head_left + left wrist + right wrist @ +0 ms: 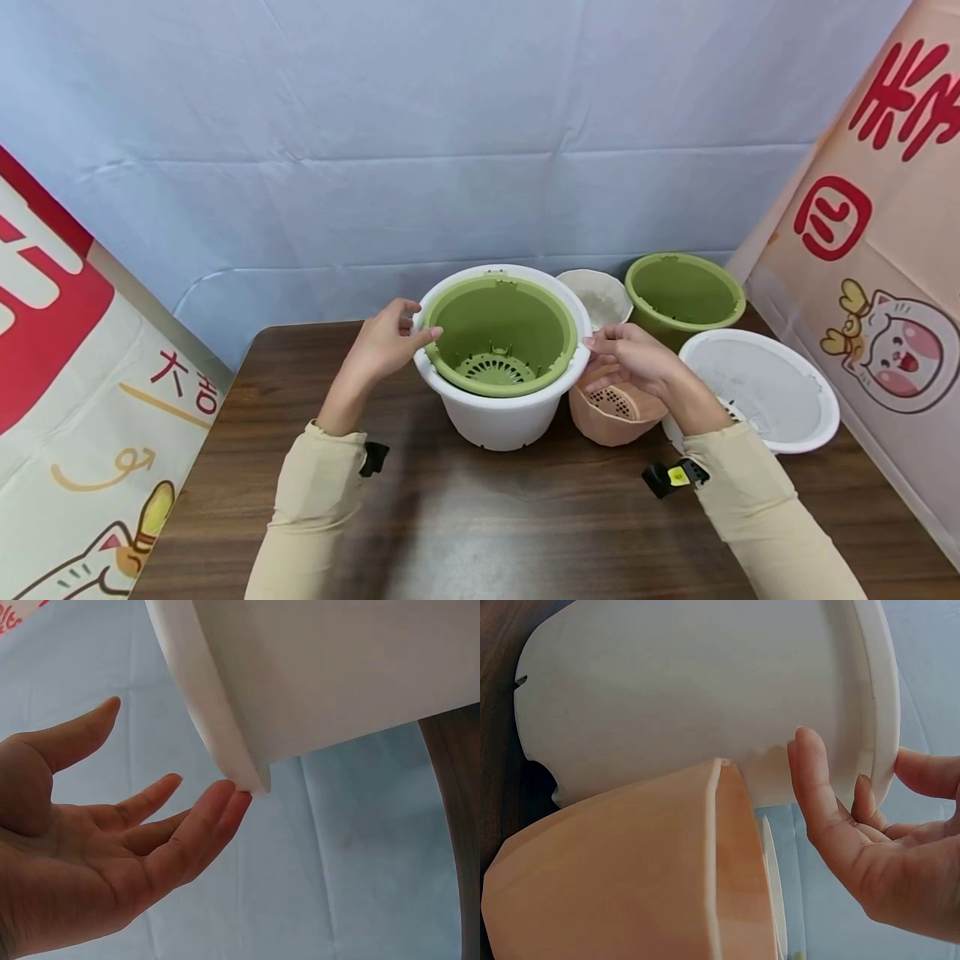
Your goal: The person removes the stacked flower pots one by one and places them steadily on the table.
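Observation:
A green flowerpot point(502, 321) with a slotted bottom sits nested inside a white flowerpot point(495, 417), which stands upright on the table. At the white pot's left rim is my left hand point(382, 342); in the left wrist view, fingertips of the left hand point(142, 847) touch the rim while the thumb stands apart. My right hand point(633, 358) is at the right rim. In the right wrist view the right hand point(900, 862) pinches the white rim point(885, 697), thumb on top and fingers below. Beside it stands a peach faceted pot point(615, 877), partly hidden by the hand.
Behind the peach pot stands a cream faceted pot point(600, 296). Farther right are a second green pot point(682, 292) and a white pot point(765, 392) tilted toward me. Brown wooden table point(480, 533) lies in front; a pale blue cloth point(420, 167) hangs behind.

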